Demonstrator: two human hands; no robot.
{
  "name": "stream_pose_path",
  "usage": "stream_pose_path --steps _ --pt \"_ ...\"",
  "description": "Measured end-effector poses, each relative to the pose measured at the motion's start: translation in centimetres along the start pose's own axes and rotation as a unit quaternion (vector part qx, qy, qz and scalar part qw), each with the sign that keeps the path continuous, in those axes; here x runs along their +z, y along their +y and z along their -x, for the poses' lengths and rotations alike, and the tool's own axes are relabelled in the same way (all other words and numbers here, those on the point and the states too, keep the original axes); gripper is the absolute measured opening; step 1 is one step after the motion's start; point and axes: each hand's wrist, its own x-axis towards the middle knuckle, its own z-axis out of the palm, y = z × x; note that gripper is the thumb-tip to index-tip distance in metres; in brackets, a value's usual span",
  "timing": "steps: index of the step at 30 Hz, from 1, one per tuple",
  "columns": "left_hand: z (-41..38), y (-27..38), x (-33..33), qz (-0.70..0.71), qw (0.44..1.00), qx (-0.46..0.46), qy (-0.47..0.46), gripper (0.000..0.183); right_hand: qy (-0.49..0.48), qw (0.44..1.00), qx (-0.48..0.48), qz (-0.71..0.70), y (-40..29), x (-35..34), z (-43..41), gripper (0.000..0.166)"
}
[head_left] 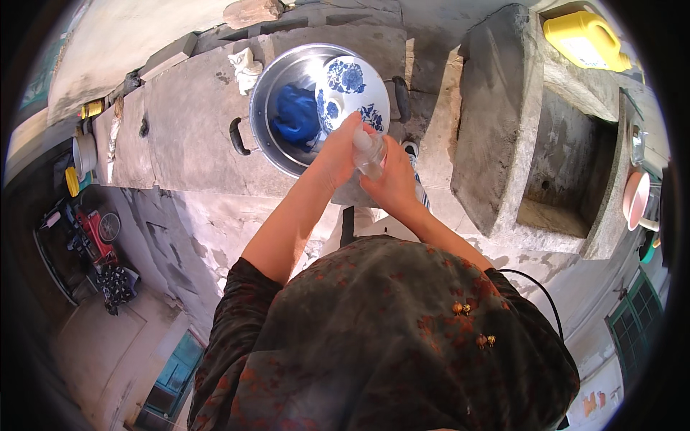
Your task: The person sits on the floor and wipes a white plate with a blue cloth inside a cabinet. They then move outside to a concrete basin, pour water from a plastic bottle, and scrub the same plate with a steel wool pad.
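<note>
Both hands are on a small clear bottle [370, 156] with a whitish top. My left hand [342, 153] grips its upper left side, and my right hand [396, 180] wraps around its lower right side. Just beyond them stands a large metal pot [280, 64] with two dark handles. A wet-looking blue cloth [297, 116] is bunched inside on the left. Over the pot's right half lies a white round lid [353, 89] with blue flowers and what looks like a knob. My left hand overlaps the lid's near edge. The bottle's contents cannot be made out.
The pot stands on a concrete slab [188, 118] beside a crumpled white cloth [246, 70]. At right is a deep concrete sink [488, 129] with a yellow jug [585, 40] on its far ledge. A pink basin [636, 199] sits at far right, a red tricycle [92, 234] at lower left.
</note>
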Motion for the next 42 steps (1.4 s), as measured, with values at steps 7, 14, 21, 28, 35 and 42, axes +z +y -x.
stream_pose_path --steps 7,14,21,28,35,42 --pt "5.5 1.1 -1.9 -0.231 0.932 0.271 0.074 0.026 0.010 0.992 -0.125 -0.001 -1.5 1.1 -0.1 0.091" --pt "13.0 11.3 -7.1 -0.169 0.845 0.448 0.237 0.025 0.010 0.991 -0.130 -0.037 -4.4 -0.2 -1.4 0.104" --pt "8.8 19.1 -22.9 -0.175 0.732 0.503 0.425 0.034 0.074 0.973 0.076 -0.206 1.5 1.8 -4.1 0.053" --pt "-0.9 15.5 -32.1 -0.293 0.741 0.329 0.507 0.044 0.079 0.963 0.146 -0.211 0.6 2.3 -6.1 0.025" --pt "3.1 15.0 -26.3 -0.490 0.457 0.459 0.583 0.054 0.046 0.950 0.115 -0.288 0.7 2.9 -7.6 0.022" --pt "-1.6 3.5 -15.7 -0.725 0.538 0.379 0.202 0.045 0.002 0.897 0.135 -0.421 0.4 3.3 -8.0 0.028"
